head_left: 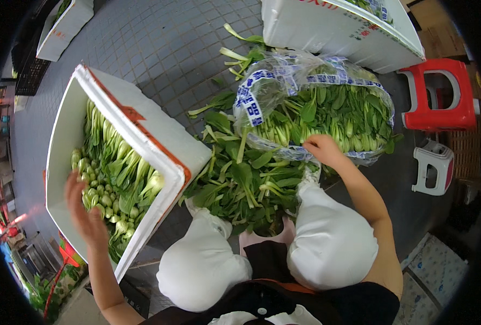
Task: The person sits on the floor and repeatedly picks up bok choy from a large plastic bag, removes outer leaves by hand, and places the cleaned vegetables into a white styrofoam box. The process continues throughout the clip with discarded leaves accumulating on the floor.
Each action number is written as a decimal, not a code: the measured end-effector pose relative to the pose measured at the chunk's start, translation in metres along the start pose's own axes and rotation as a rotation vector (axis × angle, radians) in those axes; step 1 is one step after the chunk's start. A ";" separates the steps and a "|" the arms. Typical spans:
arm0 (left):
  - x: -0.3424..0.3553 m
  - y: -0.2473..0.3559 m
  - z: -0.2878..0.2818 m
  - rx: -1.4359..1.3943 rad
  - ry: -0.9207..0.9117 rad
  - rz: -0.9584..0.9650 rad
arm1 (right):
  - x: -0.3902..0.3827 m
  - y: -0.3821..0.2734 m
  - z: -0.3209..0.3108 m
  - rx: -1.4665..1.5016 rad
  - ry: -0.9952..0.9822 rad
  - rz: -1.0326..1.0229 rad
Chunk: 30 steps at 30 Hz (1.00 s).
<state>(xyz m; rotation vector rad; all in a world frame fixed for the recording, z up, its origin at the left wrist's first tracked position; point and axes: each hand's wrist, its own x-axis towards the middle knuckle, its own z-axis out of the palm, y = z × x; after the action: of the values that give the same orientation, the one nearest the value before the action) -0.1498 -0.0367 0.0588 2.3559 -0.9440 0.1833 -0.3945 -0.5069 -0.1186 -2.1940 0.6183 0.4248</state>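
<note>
My left hand is over the near left side of a white foam box, its fingers stretched out and slightly blurred, with nothing seen in it. Rows of bok choy fill the box, the pale stem ends close to that hand. My right hand is at the near rim of a clear plastic bag with blue print. Its fingers are curled together; what they hold, if anything, is hidden. Many green bok choy stalks lie packed in the bag.
Loose leaves are heaped on the floor between my white-covered knees. A second foam box stands beyond the bag. On the right are a red stool and a small white stool. Another foam box is at the far left.
</note>
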 end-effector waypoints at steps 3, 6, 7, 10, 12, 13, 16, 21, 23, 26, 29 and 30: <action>0.060 0.103 0.068 -0.231 -0.576 0.309 | 0.037 0.036 0.047 0.040 0.037 0.114; 0.069 0.154 0.167 -0.412 -0.955 0.437 | 0.062 0.013 0.089 -0.165 -0.108 0.287; 0.065 0.156 0.207 -0.386 -1.117 0.414 | 0.058 0.007 0.091 -0.126 -0.082 0.275; 0.061 0.155 0.326 -0.095 -1.173 0.328 | 0.057 0.007 0.097 0.015 0.042 0.240; 0.070 0.127 0.387 -0.002 -0.974 0.140 | 0.066 0.007 0.099 0.109 0.087 0.226; 0.078 0.116 0.408 -0.017 -0.805 -0.017 | 0.067 0.008 0.097 0.150 0.076 0.237; 0.140 0.076 0.411 -0.424 -0.486 -0.429 | 0.060 0.009 0.090 0.289 0.038 0.324; 0.143 0.076 0.401 -0.494 -0.830 -0.480 | 0.068 0.015 0.113 0.607 0.157 0.441; 0.118 0.092 0.393 -0.167 -0.980 -0.047 | 0.070 0.012 0.104 1.019 0.112 0.591; 0.084 0.091 0.389 0.216 -1.280 -0.093 | 0.077 0.017 0.105 1.010 -0.104 0.663; 0.067 0.088 0.385 0.076 -1.441 -0.253 | 0.081 0.013 0.110 0.820 -0.032 0.651; 0.055 0.073 0.386 -0.065 -1.323 -0.302 | 0.085 0.009 0.115 0.818 -0.011 0.625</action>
<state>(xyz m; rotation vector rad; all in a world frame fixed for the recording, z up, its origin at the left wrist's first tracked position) -0.1912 -0.3312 -0.2040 2.3513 -1.0185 -1.6447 -0.3399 -0.4472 -0.2372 -1.1969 1.2224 0.3991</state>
